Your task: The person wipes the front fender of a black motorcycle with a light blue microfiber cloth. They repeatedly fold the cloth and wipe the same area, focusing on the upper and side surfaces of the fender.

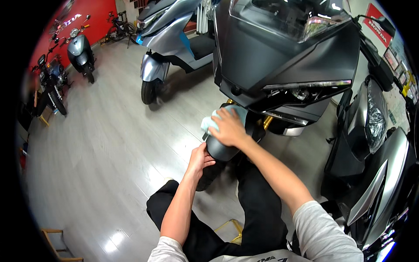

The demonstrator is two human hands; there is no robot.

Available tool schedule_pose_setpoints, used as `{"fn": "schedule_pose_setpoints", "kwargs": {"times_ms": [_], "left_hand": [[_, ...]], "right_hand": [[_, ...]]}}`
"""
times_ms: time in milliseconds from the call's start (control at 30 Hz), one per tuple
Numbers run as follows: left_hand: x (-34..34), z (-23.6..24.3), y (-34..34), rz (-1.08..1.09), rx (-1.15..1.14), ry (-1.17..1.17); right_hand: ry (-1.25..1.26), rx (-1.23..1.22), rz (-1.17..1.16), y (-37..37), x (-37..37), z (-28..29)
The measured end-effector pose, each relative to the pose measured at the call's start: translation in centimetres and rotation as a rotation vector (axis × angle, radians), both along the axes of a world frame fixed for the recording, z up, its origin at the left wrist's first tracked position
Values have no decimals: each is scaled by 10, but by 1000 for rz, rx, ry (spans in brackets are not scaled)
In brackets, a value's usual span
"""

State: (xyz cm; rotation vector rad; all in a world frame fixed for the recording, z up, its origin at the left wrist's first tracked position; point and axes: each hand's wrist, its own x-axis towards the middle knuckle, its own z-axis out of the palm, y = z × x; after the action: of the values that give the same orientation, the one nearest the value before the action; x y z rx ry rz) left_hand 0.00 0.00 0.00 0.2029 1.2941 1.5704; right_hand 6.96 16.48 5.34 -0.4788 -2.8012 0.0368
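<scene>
A dark grey scooter (257, 52) faces me, its matte front fender (221, 149) low between my knees. My right hand (229, 127) presses a light blue cloth (208, 124) onto the top of the fender, fingers spread over it. Part of the cloth bunches out past the fender's left side. At the fender's lower left edge, my left hand (200, 159) grips the rim with thumb and fingers. Below it shows part of the black front tyre (208, 178). My right hand and the cloth hide the upper fender.
A silver-blue scooter (168, 41) stands beyond on the left. Close on my right is another scooter with silver panels (379, 196). Several two-wheelers, including a grey scooter (80, 50), line the red wall (94, 22). A wooden stool (54, 244) sits at lower left on the grey floor (100, 153).
</scene>
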Motion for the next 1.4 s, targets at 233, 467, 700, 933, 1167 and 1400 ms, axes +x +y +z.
{"fn": "schedule_pose_setpoints", "kwargs": {"times_ms": [233,467,700,933,1167,1400], "left_hand": [[-1,7,5,-15,-31,89],[7,16,12,-17,-154,529],[-12,10,2,88,-129,881],[-2,10,2,48,-7,790],[15,3,33,75,8,1038],[-10,-15,48,141,72,489]], "right_hand": [[63,-265,-281,49,14,15],[371,6,-320,-1,62,-29],[267,53,18,-28,70,-17],[420,-1,-181,33,47,-25],[398,-165,-389,62,39,-24],[26,-399,-410,111,26,-12]]}}
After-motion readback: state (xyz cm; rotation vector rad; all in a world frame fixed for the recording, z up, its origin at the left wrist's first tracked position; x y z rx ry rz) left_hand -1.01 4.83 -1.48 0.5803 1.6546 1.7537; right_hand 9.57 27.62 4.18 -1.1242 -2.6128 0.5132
